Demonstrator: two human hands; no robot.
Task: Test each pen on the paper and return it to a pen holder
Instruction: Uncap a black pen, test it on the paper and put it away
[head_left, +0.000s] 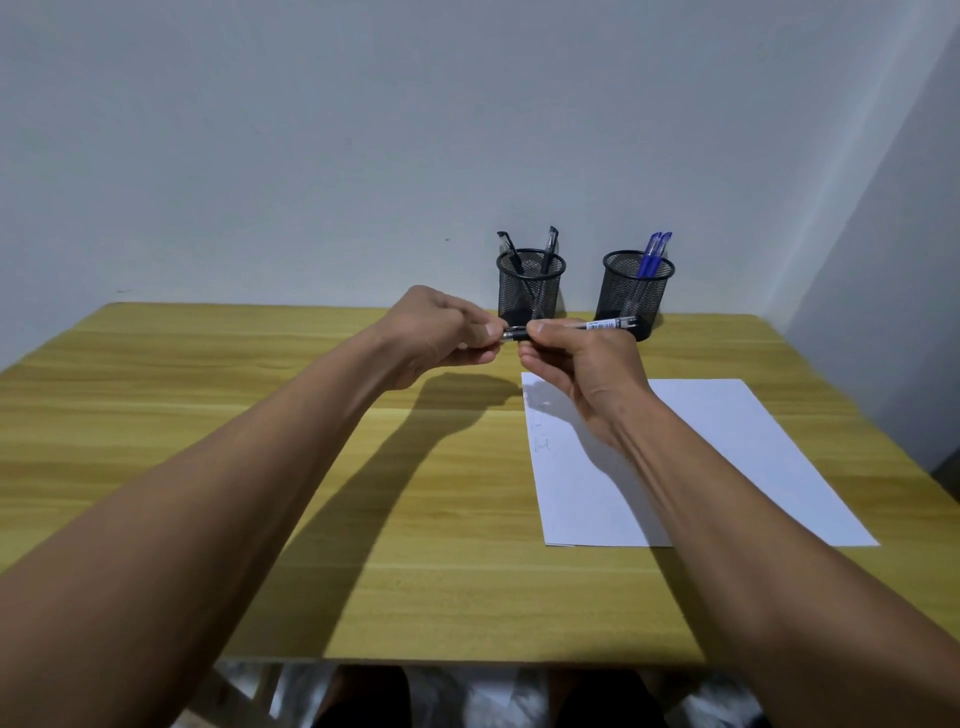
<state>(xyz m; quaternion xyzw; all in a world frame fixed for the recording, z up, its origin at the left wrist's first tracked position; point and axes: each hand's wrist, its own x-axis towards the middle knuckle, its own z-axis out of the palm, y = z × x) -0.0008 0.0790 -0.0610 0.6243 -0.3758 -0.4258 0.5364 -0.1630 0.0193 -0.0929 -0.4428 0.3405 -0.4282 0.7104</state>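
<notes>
Holding 1 pen level in the air between both hands, the person is mid-test. The pen hangs above the surface, in front of the left pen holder and just beyond the far left corner of the paper.

The left hand has its fingers curled in, pinching the pen's dark left end. The right hand is curled round the barrel, thumb on top. Whether the cap is coming off or going on, I cannot tell.

Progress, judged from how things lie:
- The paper carries about 2 small scribbles near its left edge, so some testing looks done.
- 2 black pens stand in the left pen holder and 2 blue pens in the right pen holder.
- Which of these 4 have been tried is not shown.

At least the pen in hand has yet to go back into a holder.
</notes>
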